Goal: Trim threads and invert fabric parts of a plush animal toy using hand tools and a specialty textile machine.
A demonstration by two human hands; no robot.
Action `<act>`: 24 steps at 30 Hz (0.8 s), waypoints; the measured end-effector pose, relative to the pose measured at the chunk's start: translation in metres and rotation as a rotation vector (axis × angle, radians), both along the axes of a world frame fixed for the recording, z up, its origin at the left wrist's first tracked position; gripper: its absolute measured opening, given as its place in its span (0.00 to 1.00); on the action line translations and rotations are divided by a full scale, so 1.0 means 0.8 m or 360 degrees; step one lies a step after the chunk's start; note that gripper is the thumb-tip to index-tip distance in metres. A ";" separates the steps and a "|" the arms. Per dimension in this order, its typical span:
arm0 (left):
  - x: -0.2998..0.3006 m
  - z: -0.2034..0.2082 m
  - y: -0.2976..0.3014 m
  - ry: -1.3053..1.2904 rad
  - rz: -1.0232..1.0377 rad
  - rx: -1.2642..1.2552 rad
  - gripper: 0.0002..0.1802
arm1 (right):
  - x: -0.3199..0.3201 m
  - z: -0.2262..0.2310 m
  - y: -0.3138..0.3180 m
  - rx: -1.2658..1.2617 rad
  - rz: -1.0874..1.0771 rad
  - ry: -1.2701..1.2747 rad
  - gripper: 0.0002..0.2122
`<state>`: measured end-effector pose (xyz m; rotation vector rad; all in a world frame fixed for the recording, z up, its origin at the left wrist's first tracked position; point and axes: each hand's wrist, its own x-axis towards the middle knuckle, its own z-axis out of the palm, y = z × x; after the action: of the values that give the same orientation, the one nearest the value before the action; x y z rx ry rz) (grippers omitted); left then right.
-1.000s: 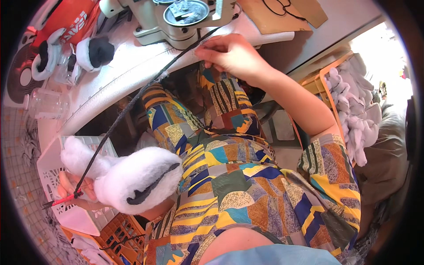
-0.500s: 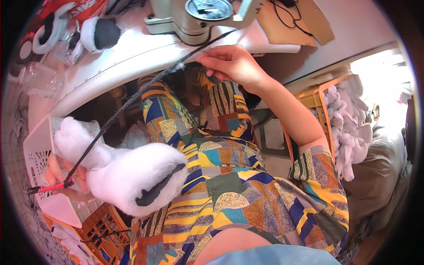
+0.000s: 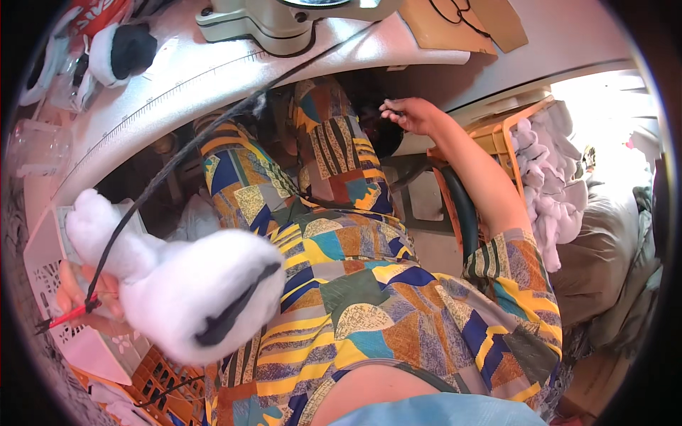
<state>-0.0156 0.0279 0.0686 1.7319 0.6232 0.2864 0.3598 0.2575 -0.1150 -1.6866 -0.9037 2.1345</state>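
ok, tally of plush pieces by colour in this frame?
White with black stripe, in the left hand: 1
White with black patch, on the table: 1
Pale lilac, in the orange basket: 1 pile
Total: 3

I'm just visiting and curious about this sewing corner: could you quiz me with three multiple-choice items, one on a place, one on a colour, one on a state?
1. Where is the white plush toy?
A on the table
B at the lap, by the left hand
C in the orange crate

2. What colour is the small tool by the left hand?
A red
B green
C white

3. What is the right hand doing?
A gripping the plush
B raised under the table edge, holding nothing visible
C resting on the knee

Answers: 1 B, it lies against that hand; 2 A, its handle is red; 3 B, the fingers look empty.
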 end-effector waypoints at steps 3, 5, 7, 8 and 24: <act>-0.006 0.007 0.007 -0.0273 -0.0253 0.0156 0.05 | 0.036 -0.049 0.031 -0.0197 -0.0316 -0.0092 0.08; -0.007 0.010 0.012 -0.0367 -0.0303 0.0168 0.05 | 0.068 -0.087 0.049 -0.0154 -0.0460 -0.0203 0.07; -0.007 0.014 0.012 -0.0445 -0.0299 0.0164 0.05 | 0.098 -0.127 0.071 -0.0081 -0.0459 -0.0440 0.10; -0.008 0.014 0.013 -0.0489 -0.0294 0.0166 0.05 | 0.124 -0.149 0.080 0.0025 -0.0318 -0.0548 0.11; 0.004 -0.017 0.031 -0.1478 -0.0029 0.0111 0.07 | 0.045 -0.021 0.038 0.1145 0.1941 -0.1982 0.14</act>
<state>-0.0122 0.0529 0.0553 1.4519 -0.0874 1.0264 0.3957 0.2878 -0.1314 -2.0733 -3.0838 0.3791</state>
